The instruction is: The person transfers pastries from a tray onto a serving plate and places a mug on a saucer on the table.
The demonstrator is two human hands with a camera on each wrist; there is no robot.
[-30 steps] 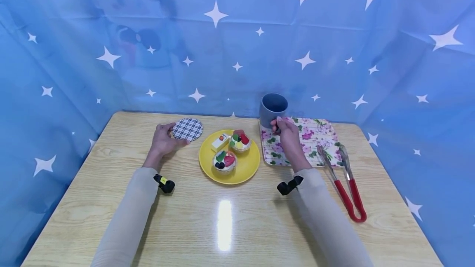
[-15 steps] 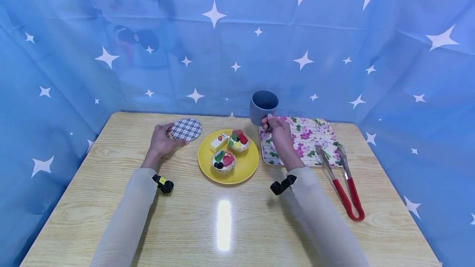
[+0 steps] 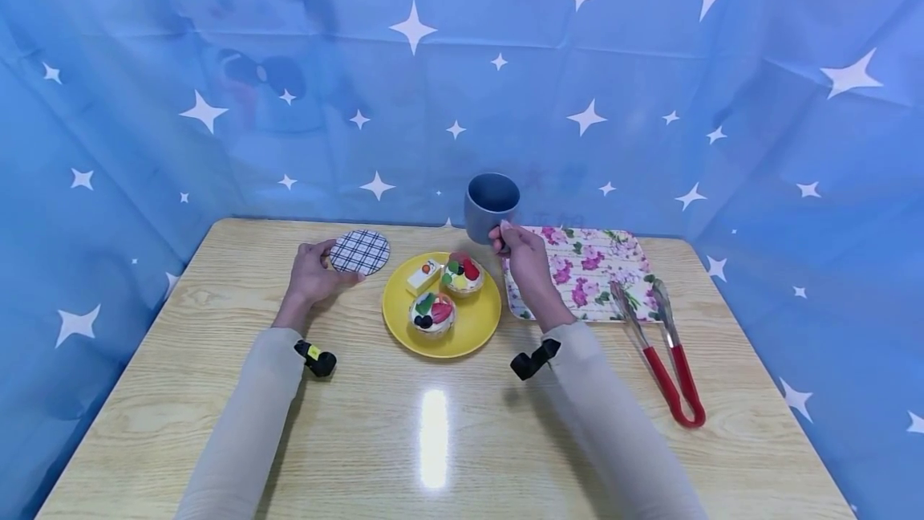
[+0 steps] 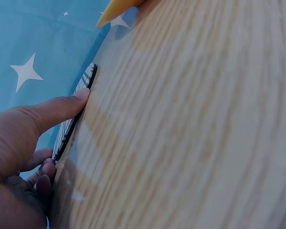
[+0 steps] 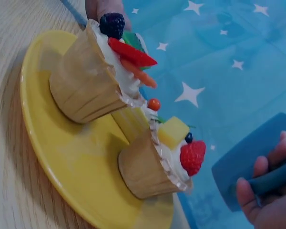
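Observation:
By its handle, my right hand (image 3: 528, 259) grips a grey-blue mug (image 3: 489, 215) in the air, behind the yellow plate and left of the tray. The right wrist view shows curled fingers (image 5: 261, 167) around the handle of the mug (image 5: 248, 162). At the back left, my left hand (image 3: 314, 275) holds the near left edge of a round black-and-white checked coaster (image 3: 361, 252) on the table. Seen from the left wrist, the thumb presses one part of the dark rim of the coaster (image 4: 69, 129) and bent fingertips touch another.
Two fruit-topped cupcakes (image 3: 433, 314) and a small cake slice (image 3: 423, 278) sit on the yellow plate (image 3: 469, 334). A flowered tray (image 3: 577, 263) lies right of it. Red-handled tongs (image 3: 674, 379) rest partly across its edge. A starry blue curtain (image 3: 447, 62) hangs behind the table.
My right hand has carried the mug leftward, from over the tray's left end to behind the plate. My left hand stays at the coaster. The view has shifted slightly.

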